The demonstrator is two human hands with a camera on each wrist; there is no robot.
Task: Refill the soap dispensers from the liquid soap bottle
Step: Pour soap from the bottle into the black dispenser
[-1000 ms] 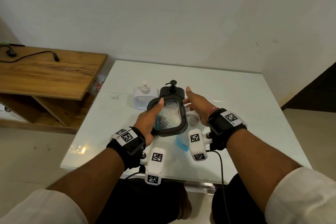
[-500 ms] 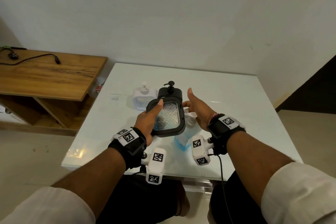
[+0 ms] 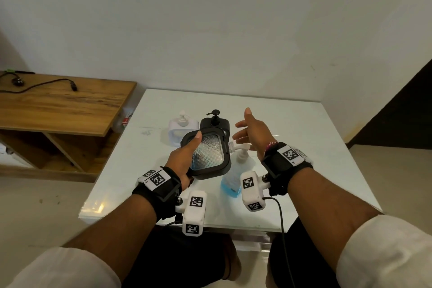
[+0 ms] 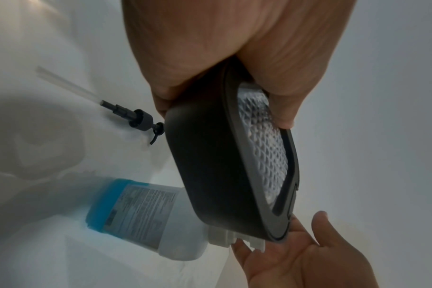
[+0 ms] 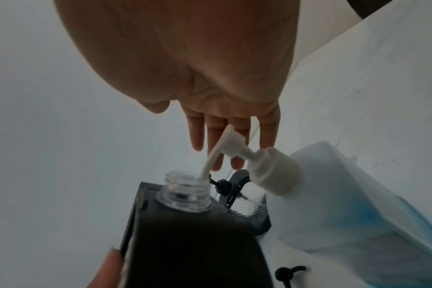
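A: L hand?
B: Grips black dispenser, tilted above worktop, cap off, neck open toward 3 o'clock.
A: Soap bottle?
B: Standing just beside it, at its 4 o'clock; blue liquid low.
A: R hand?
B: Fingers spread, holds nothing, at dispenser's 2 o'clock.

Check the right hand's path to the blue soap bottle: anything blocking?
Nothing visible blocks it. The right hand is open, just above the blue soap bottle and its white pump. The black dispenser, held tilted by the left hand, has its open neck close beside the pump spout, crowding that side only.
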